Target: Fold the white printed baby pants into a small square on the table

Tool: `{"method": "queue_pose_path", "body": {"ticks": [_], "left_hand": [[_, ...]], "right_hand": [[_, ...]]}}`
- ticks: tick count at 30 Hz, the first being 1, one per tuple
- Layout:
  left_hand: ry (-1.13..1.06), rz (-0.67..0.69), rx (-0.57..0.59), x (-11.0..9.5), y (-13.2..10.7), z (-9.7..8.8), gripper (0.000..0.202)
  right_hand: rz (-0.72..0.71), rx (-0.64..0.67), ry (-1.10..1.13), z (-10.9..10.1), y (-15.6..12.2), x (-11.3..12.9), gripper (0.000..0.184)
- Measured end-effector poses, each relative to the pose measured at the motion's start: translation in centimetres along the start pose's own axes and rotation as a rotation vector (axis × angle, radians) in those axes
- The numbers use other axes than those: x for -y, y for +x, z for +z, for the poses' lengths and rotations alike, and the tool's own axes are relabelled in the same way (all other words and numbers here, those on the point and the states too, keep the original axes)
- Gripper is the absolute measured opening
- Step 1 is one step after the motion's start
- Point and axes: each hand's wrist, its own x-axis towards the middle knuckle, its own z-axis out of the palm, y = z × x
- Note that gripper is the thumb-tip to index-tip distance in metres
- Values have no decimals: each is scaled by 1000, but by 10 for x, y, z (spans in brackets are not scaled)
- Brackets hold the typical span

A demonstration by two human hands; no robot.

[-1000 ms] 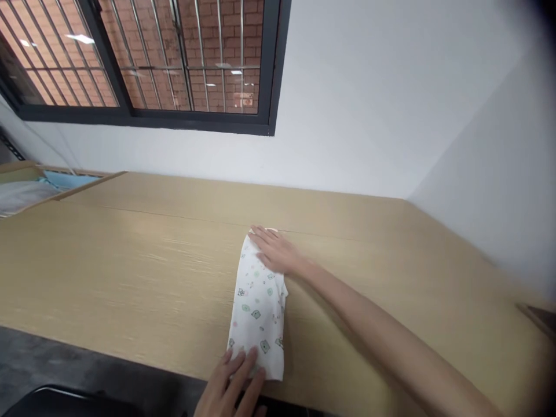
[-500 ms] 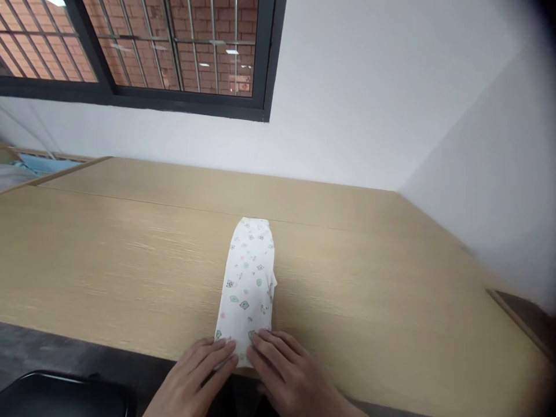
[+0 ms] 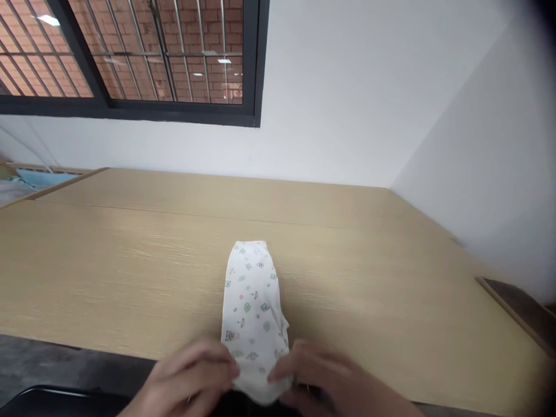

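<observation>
A small pair of white pants (image 3: 249, 307), printed with little green, grey and pink figures, lies folded lengthwise on the table. A small point of cloth juts from its right side. My left hand (image 3: 191, 370) pinches the near left corner, with thumb and fingers closed on the cloth. On the near right corner, my right hand (image 3: 319, 373) is also closed, a bit blurred by motion. Between the hands, the near end of the cloth is lifted and sags over the table's front edge. The far end lies flat.
The pale wooden table (image 3: 130, 260) runs up to a white wall (image 3: 325, 116) below a barred window (image 3: 174, 58). At far left is a wood-edged compartment with blue cloth (image 3: 46, 176). A dark recess (image 3: 516, 307) is at right; a black chair (image 3: 65, 399) stands at lower left.
Both hands have gone from lying flat on the near end to pinching its corners. That end has been pulled toward me and raised. The view has shifted slightly.
</observation>
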Motion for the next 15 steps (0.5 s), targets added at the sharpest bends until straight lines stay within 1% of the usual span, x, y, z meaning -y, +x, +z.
{"method": "queue_pose_path", "body": {"ticks": [2,3,4,5,6,7,9,11,13,15], "left_hand": [[59,32,-134,4,24,-12,34],[101,50,-181,9,39,-17,35],[150,60,-207,17,55,-21,34],[203,52,-219,26,72,-23,31],[253,11,-211,38,89,-24,26],[301,-25,-208,51,106,-23,23],[398,-131,-156,80,135,-17,24],[440,-179,-132,107,157,-9,26],[464,-204,-126,125,171,1,26],[492,-223,-135,130,173,9,26]], "right_hand": [[128,8,250,-14,25,-10,20],[156,-36,300,-17,41,-19,16],[156,-93,325,-16,58,-30,14],[193,-128,332,-13,75,-43,16],[249,-136,343,-7,93,-56,21],[306,-157,349,0,109,-70,23],[385,-192,305,17,138,-96,21],[408,-183,212,32,157,-117,21],[406,-173,150,42,167,-132,20],[399,-174,119,47,168,-140,19]]}}
